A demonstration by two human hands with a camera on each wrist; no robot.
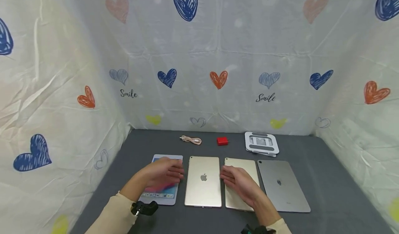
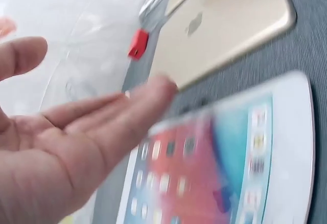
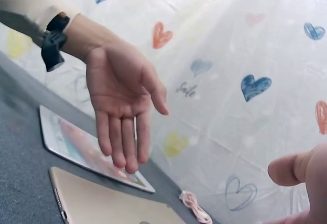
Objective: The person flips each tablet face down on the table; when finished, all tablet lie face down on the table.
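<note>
My left hand hovers over a white tablet whose screen is lit, its fingers straight and palm turned inward. Across from it, my right hand is above a gold tablet, palm also facing inward. Between the two hands a second gold tablet lies back side up with an apple logo. A grey tablet lies at the right end of the row, back side up. In the left wrist view the left fingers hold nothing. The right wrist view shows the left palm bare.
Behind the row lie a coiled pinkish cable, a red charger plug and a folded white stand. A dark grey cloth covers the table. White heart-print sheets hang at the back and both sides.
</note>
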